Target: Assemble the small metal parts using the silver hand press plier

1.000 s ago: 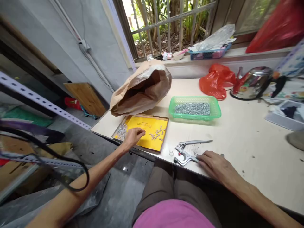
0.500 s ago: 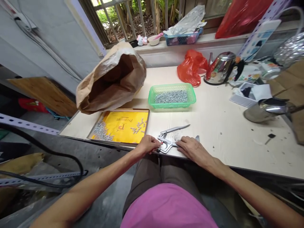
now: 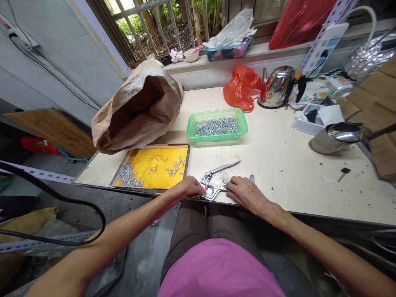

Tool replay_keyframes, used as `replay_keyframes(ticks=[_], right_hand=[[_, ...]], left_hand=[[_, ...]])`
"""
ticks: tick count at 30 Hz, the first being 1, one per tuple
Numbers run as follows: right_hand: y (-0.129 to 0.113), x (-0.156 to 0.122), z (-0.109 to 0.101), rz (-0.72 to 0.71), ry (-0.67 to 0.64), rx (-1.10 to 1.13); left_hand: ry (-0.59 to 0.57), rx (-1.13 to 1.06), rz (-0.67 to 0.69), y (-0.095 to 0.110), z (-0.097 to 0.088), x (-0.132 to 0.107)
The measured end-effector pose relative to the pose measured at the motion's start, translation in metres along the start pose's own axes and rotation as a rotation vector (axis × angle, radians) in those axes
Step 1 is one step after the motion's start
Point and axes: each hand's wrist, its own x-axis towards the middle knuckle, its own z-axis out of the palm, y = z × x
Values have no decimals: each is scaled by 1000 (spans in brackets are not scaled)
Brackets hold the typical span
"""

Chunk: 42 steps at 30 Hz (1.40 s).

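Note:
At the table's front edge lie silver spring-handled pliers (image 3: pixel 213 190) with a wide C-shaped jaw. Their two handles are spread apart and a dark coil spring shows between them. My left hand (image 3: pixel 192 187) is closed in a pinch right beside the jaw; whatever its fingertips hold is too small and hidden to name. A tiny red spot shows in the jaw near those fingertips. My right hand (image 3: pixel 244 191) lies palm down with bent fingers over the lower handle, gripping it. The end of that handle sticks out beyond the hand.
Left of my hands, a shallow tray (image 3: pixel 187 165) with a yellow lining holds small metal pins. Behind stands a green basket (image 3: pixel 191 138) full of similar pieces. Around are a large paper bag (image 3: pixel 105 119), red plastic bag (image 3: pixel 238 93), kettle (image 3: pixel 275 88) and metal jug (image 3: pixel 328 142).
The view has swung slightly, so the table things appear further left. Both hands keep about the same place at the pliers, whose handles stay spread.

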Motion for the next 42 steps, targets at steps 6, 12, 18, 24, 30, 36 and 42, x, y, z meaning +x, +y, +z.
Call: replay_keyframes(ticks=[6,12,18,24,30,36,42], right_hand=[[31,19,-14,42,-78,-80],[43,37,-18,-7,-164,-66],[34,28,-18,15,-122,-42],[27,17,-20,13,-79,0],[14,12,-24,46,-35,30],[16,8,-12,24,12,29],[13,4,-11,104,23,-44]], left_hand=[[12,-27,-33,1,0,0],[44,-39,-45,3,1,-2],[42,-80,-58,3,3,-4],[36,-104,-45,0,3,1],[216,208,72,-7,7,-5],[531,780,709,13,38,-7],[355,947,799,39,38,18]])
